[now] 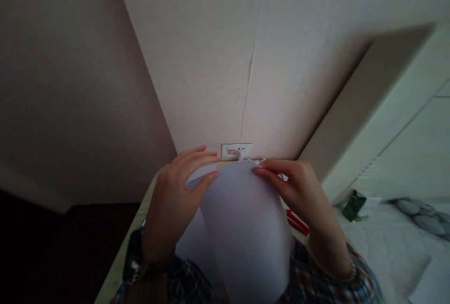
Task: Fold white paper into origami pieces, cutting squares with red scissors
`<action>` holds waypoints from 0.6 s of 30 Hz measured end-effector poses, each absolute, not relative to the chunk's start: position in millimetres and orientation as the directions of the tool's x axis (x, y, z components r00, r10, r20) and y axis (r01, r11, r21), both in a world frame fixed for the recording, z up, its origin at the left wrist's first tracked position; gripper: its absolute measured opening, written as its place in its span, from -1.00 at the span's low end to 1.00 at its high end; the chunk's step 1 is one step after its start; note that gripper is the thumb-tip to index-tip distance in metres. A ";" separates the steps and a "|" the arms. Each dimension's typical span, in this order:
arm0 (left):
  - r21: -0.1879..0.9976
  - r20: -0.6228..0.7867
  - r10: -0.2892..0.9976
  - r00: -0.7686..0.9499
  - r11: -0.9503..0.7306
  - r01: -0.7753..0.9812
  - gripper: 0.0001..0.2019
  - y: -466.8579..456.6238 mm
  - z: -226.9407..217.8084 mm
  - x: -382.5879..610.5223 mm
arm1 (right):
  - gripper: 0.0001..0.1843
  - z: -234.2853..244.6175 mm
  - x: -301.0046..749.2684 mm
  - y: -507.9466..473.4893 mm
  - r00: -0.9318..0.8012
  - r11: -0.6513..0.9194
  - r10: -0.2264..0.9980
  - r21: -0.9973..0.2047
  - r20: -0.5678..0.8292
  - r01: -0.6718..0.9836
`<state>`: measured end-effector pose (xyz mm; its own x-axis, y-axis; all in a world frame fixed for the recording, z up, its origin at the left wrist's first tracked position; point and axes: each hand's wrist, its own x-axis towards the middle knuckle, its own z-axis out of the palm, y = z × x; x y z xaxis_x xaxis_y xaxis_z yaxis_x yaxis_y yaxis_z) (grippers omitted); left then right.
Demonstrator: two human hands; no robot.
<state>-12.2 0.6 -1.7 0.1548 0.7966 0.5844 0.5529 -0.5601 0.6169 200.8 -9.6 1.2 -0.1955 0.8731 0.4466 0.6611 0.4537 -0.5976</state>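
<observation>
A white sheet of paper (246,229) curves up in front of me over a light desk (116,271). My left hand (176,196) pinches the sheet's upper left part between thumb and fingers, where a fold shows. My right hand (298,189) grips the sheet's top right edge with closed fingers. A dark watch sits on my left wrist and a thin bracelet on my right. Plaid sleeves show at both forearms.
A wall socket (236,150) sits on the pale wall just beyond the paper. Red pens (297,223) lie under my right hand. To the right is a white bed (386,247) with a green packet (354,205) and a grey patterned cushion (422,217).
</observation>
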 end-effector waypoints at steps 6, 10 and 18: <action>0.558 0.698 0.691 0.188 -0.690 0.462 -0.94 -10.4 4.1 4.6 | -0.70 -1.8 178.4 -13.4 -0.328 0.513 0.851 -0.518 0.410 0.684; 0.583 0.686 0.703 0.190 -0.686 0.434 -0.92 -9.5 3.9 4.3 | -0.72 -2.5 173.9 -15.7 -0.326 0.517 0.850 -0.542 0.413 0.662; 0.567 0.675 0.705 0.216 -0.684 0.459 -0.87 -11.1 6.0 4.2 | -0.74 -1.9 164.1 -17.8 -0.330 0.538 0.839 -0.572 0.432 0.619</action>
